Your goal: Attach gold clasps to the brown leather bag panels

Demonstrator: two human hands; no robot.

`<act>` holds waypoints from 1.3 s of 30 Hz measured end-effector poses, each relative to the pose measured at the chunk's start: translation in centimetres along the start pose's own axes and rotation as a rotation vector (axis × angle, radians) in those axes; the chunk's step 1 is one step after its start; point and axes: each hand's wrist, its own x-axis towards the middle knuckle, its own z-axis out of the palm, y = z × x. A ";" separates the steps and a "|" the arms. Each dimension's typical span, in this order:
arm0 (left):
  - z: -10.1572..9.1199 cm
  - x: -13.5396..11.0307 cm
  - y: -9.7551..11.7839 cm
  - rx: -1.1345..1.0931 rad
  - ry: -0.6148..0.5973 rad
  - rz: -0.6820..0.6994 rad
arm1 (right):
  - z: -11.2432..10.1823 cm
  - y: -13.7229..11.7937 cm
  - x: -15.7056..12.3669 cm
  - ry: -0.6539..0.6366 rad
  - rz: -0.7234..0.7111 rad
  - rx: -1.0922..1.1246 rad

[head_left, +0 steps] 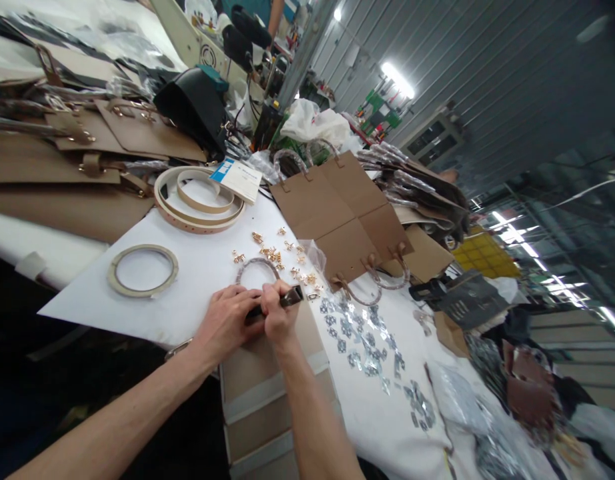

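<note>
My right hand (277, 313) is wrapped round a dark tool (291, 296) with a blunt, squarish end that sticks out to the right; its exact kind is unclear. Close beside it, my left hand (228, 321) has its fingers bent at the top of a tan bag panel (257, 377); what they grip is hidden. A plastic-wrapped, curved bag handle (256, 261) arches just beyond both hands. Small gold-coloured metal fittings (271, 255) lie scattered past it on the white table. Pale strips cross the tan panel, which hangs toward me below the hands.
Flat silver metal pieces (370, 347) are spread at the right. A roll of tape (142, 270) and coiled strips (200, 200) lie at the left. Brown bag panels with handles (345, 217) lie ahead, and stacked tan bags (77, 173) fill the far left.
</note>
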 end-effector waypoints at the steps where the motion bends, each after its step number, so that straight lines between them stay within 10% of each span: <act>1: 0.0 0.1 0.1 0.004 -0.002 -0.002 | 0.2 0.3 -0.1 0.026 0.015 0.009; 12: -4.5 -3.0 -2.6 -0.119 -0.058 0.136 | -0.8 -6.4 -2.6 0.184 -0.135 0.268; 20: -4.8 -4.6 -3.2 -0.104 -0.018 0.064 | 3.2 -2.3 -5.3 0.160 -0.088 0.316; 39: -4.3 -3.0 -2.9 -0.155 -0.046 0.019 | 2.2 0.1 -5.2 0.160 -0.044 0.339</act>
